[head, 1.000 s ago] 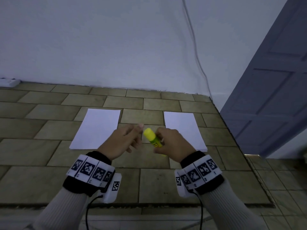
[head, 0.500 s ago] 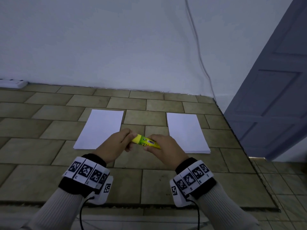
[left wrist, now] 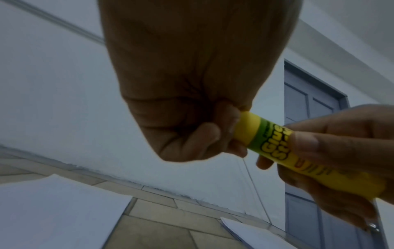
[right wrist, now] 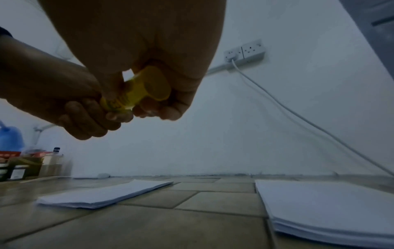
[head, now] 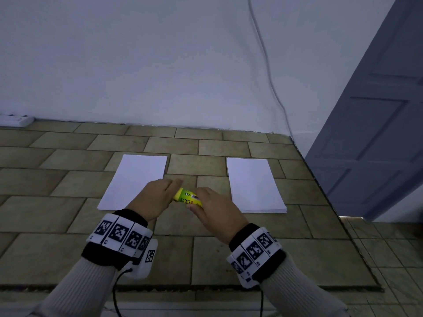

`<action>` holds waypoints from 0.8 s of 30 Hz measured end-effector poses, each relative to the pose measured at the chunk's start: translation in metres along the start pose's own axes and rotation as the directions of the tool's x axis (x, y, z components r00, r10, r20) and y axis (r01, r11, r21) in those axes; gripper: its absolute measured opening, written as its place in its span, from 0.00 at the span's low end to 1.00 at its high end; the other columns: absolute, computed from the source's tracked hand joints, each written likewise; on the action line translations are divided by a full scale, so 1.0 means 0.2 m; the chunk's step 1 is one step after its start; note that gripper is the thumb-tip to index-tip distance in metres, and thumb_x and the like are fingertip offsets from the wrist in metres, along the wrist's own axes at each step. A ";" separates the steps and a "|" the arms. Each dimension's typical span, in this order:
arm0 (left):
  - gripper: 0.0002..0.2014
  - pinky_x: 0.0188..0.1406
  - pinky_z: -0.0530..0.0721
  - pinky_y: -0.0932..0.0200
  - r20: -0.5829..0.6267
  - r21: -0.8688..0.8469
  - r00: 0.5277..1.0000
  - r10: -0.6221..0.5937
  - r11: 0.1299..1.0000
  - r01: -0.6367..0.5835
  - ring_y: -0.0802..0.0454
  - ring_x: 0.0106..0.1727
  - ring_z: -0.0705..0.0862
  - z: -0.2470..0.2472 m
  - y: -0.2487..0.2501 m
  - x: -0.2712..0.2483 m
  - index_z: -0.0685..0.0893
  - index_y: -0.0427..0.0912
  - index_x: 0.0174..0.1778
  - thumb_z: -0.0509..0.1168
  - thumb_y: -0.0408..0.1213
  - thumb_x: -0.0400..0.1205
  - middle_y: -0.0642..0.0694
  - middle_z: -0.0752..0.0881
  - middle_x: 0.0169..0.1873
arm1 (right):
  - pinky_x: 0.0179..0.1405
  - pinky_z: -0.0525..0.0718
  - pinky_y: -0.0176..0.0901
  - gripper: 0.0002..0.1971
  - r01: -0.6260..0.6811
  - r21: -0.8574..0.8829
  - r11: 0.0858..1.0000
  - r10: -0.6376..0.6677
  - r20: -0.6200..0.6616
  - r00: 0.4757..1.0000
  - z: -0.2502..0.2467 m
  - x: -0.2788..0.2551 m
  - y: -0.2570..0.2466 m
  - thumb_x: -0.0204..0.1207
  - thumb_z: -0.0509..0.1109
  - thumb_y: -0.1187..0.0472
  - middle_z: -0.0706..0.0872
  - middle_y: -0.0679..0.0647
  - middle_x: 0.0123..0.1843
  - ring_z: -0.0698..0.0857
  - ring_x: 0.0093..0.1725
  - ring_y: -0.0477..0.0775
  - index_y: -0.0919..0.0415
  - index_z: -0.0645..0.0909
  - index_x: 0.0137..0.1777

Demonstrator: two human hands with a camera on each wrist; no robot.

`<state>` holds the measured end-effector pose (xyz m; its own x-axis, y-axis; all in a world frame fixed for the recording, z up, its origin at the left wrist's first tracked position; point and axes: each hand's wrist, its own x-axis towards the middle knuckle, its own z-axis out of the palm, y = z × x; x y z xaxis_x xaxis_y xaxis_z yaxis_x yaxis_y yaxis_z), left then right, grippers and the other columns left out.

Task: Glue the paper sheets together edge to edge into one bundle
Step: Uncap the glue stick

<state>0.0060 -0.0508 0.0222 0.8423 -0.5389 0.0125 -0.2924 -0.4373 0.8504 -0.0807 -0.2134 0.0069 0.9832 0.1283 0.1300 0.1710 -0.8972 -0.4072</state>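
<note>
2 hands hold 1 yellow glue stick (head: pixel 187 197) up over the tiled tabletop (head: pixel 68 184). The left hand (head: pixel 153 200) has its fingers (left wrist: pixel 210 134) curled tight on the cap end. The right hand (head: pixel 217 213) wraps its fingers (right wrist: pixel 119 116) round the tube. 2 piles of white paper lie flat, the left pile (head: pixel 135 179) and the right pile (head: pixel 254 184), well apart, with the hands between them. I think the cap may pop off fast, and then the stick could slip and smear the tabletop.
</note>
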 end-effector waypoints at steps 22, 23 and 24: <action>0.39 0.15 0.70 0.68 0.187 0.435 0.947 0.261 0.842 -0.318 0.47 0.17 0.79 -0.02 -0.11 0.11 0.75 0.33 0.55 0.85 0.24 0.49 0.40 0.84 0.24 | 0.32 0.70 0.42 0.10 -0.016 0.236 0.972 -0.003 0.080 0.997 -0.04 0.00 0.02 0.85 0.60 0.51 0.80 0.56 0.43 0.79 0.38 0.52 0.58 0.73 0.51; 0.26 0.16 0.72 0.66 0.229 0.494 0.940 0.254 0.802 -0.337 0.49 0.18 0.78 -0.03 -0.08 0.09 0.77 0.37 0.52 0.81 0.28 0.62 0.43 0.83 0.24 | 0.31 0.70 0.39 0.09 -0.051 0.366 0.929 0.008 0.119 0.993 -0.05 0.00 0.04 0.85 0.61 0.52 0.79 0.52 0.38 0.77 0.33 0.47 0.58 0.73 0.48; 0.08 0.19 0.73 0.64 0.161 0.523 0.922 0.351 0.762 -0.382 0.54 0.19 0.77 -0.02 -0.02 0.06 0.78 0.44 0.45 0.70 0.38 0.76 0.47 0.81 0.23 | 0.30 0.72 0.38 0.10 -0.104 0.508 0.855 0.018 0.171 0.985 -0.05 0.00 0.06 0.85 0.61 0.53 0.78 0.51 0.35 0.75 0.29 0.45 0.59 0.74 0.47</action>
<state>0.0205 -0.0520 0.0208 0.6011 -0.7668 0.2251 -0.7811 -0.5041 0.3685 -0.0795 -0.2277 0.0118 0.9826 0.1827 -0.0335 0.0771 -0.5654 -0.8212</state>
